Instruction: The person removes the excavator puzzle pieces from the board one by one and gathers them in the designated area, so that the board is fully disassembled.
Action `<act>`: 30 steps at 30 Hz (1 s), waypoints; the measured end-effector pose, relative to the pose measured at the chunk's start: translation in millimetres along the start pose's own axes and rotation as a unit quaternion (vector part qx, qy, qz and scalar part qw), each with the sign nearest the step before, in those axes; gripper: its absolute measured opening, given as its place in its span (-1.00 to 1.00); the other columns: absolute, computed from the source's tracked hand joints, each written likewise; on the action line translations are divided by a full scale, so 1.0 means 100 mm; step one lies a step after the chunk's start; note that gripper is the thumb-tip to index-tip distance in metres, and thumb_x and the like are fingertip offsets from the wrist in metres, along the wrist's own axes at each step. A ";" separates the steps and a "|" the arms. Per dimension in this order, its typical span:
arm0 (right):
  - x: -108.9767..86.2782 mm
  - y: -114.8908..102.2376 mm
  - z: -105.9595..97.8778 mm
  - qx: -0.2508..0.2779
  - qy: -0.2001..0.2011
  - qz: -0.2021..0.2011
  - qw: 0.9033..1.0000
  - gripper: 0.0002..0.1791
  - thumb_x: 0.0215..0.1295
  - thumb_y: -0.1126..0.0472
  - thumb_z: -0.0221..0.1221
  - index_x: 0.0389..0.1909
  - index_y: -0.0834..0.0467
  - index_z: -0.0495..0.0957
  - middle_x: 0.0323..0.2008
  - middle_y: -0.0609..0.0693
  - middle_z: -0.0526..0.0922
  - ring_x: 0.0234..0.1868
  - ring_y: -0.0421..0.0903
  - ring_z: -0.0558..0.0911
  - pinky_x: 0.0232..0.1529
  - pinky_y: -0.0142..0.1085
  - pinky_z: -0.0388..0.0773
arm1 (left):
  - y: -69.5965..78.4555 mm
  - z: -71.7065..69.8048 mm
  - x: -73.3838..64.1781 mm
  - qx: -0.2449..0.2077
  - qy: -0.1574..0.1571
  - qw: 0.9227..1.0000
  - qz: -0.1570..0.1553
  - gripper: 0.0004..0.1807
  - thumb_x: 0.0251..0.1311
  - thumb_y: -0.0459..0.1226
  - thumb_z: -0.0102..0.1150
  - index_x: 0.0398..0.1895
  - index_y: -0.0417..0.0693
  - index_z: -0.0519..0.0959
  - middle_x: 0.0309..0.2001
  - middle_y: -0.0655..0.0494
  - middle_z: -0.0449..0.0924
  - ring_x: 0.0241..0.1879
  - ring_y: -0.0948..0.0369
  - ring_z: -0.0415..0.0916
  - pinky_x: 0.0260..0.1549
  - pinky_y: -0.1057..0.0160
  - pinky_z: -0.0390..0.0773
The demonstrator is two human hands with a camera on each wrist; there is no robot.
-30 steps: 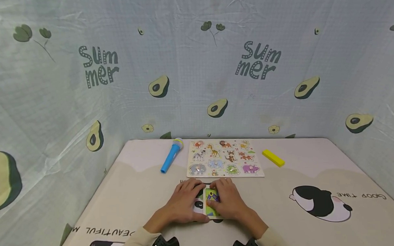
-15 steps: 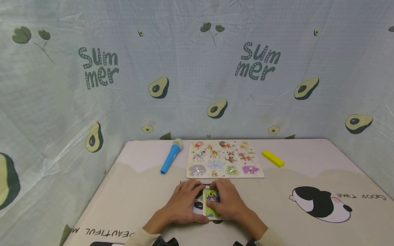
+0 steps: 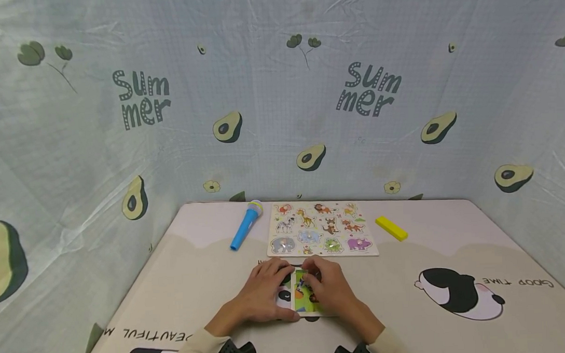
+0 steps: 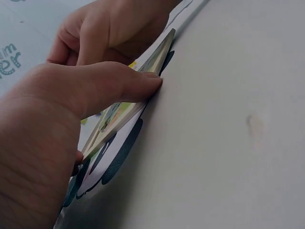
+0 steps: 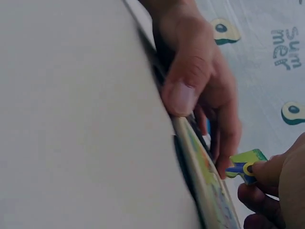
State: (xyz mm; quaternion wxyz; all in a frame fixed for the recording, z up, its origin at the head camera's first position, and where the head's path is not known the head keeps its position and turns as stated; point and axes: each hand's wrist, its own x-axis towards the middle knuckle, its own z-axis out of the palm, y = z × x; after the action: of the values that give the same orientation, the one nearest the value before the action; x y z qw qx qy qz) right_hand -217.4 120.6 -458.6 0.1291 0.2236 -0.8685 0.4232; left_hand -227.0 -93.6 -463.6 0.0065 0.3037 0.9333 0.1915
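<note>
A small framed picture puzzle [image 3: 305, 303] with a green, colourful picture lies on the table in front of the person. My left hand [image 3: 264, 291] grips it along its left side, thumb at the near edge and fingertips at the far edge. In the left wrist view that thumb lies over the pale rim [image 4: 107, 133]. Thumb and fingers of my right hand [image 3: 332, 285] pinch a small green puzzle piece [image 5: 248, 160] with blue and yellow on it. The right wrist view shows this piece raised off the puzzle board [image 5: 208, 179].
Behind the hands lies a large animal peg puzzle [image 3: 320, 252]. A blue toy microphone [image 3: 245, 228] is to its left, a yellow block [image 3: 392, 228] to its right. The tablecloth [image 3: 452, 233] carries printed dogs and words. A patterned sheet [image 3: 260, 84] stands around the table.
My right hand has drawn its thumb and fingers together and lifted a puzzle piece from the small puzzle, baring more of its picture. The left hand stays in place.
</note>
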 end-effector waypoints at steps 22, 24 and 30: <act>0.12 0.32 -0.69 0.021 0.041 0.166 0.985 -0.94 0.25 0.35 0.30 -0.28 0.22 0.64 -0.43 -0.01 0.61 -0.41 -0.11 0.54 -0.42 -0.38 0.52 | -0.01 0.00 0.00 -0.010 0.002 1.000 -0.004 0.08 -0.18 0.44 0.32 0.42 0.09 0.40 0.36 0.15 0.29 0.41 0.02 0.17 0.43 -0.20 0.12; 0.11 0.40 -0.73 0.014 0.037 0.182 0.982 -0.95 0.26 0.34 0.30 -0.29 0.23 0.64 -0.43 -0.01 0.60 -0.41 -0.11 0.53 -0.43 -0.38 0.52 | -0.01 -0.01 0.00 -0.012 0.003 1.000 -0.004 0.08 -0.18 0.43 0.32 0.41 0.09 0.40 0.36 0.14 0.28 0.41 0.02 0.17 0.43 -0.20 0.11; 0.06 0.58 -0.78 0.008 0.031 0.210 0.977 -0.95 0.26 0.33 0.28 -0.28 0.22 0.64 -0.44 0.01 0.60 -0.44 -0.09 0.51 -0.45 -0.39 0.54 | -0.01 0.00 -0.01 -0.017 0.003 1.000 -0.003 0.08 -0.18 0.42 0.34 0.42 0.09 0.40 0.36 0.15 0.27 0.40 0.02 0.16 0.43 -0.20 0.10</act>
State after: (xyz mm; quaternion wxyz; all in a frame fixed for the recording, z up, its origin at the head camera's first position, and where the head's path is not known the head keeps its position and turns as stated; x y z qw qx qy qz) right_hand -248.8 212.5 -447.5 0.0625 0.0238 -0.8882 0.4546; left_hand -227.0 -95.3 -463.7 0.0097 0.2998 0.9309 0.2083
